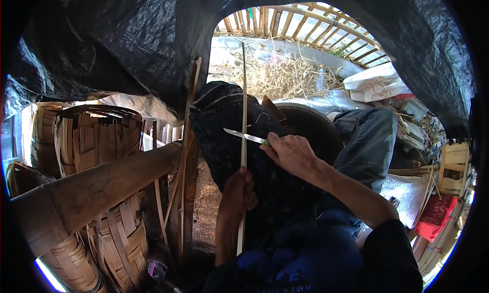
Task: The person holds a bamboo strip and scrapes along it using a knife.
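Observation:
A long, thin bamboo strip (244, 104) runs upright through the middle of the view, over a dark cloth (216, 120) on my lap. My left hand (238, 191) is closed around its lower part. My right hand (291, 153) grips a knife (243, 135) by its green handle, which the fingers mostly hide. The blade points left and crosses the strip above my left hand. It appears to touch the strip, though I cannot tell whether it cuts in.
Woven bamboo baskets (99, 140) stand at the left, behind a thick bamboo pole (97, 191). Thin shavings (285, 76) lie beyond my legs, with a clear bottle (320, 78). Black plastic sheeting (102, 33) hangs overhead. A red bag (435, 216) lies at the right.

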{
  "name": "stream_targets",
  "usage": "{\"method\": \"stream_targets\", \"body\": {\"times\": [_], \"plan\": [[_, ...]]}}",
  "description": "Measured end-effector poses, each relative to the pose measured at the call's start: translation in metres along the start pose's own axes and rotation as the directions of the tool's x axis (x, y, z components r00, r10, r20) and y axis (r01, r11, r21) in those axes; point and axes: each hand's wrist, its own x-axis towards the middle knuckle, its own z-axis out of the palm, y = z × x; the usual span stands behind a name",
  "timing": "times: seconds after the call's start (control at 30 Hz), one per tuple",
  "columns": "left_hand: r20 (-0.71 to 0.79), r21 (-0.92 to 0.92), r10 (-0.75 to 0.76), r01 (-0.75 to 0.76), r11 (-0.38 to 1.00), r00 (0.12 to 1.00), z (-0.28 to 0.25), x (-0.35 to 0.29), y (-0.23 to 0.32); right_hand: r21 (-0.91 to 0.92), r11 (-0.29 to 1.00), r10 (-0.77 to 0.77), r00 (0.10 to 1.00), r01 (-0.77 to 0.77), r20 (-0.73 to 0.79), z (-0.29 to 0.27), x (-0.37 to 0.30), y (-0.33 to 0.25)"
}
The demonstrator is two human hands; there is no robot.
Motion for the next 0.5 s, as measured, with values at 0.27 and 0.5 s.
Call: {"method": "stream_targets", "body": {"times": [0.27, 0.5], "plan": [[0.042, 0.086, 0.001, -0.005, 0.996, 0.999, 0.009, -0.006, -0.005, 0.295, 0.948, 0.135, 0.991, -0.122, -0.025, -0.025, 0.054, 0.026], [0.056, 0.075, -0.007, 0.003, 0.997, 0.998, 0.011, -0.005, -0.003, 0.550, 0.823, 0.191, 0.981, -0.143, -0.032, -0.006, 0.045, 0.067]]}}
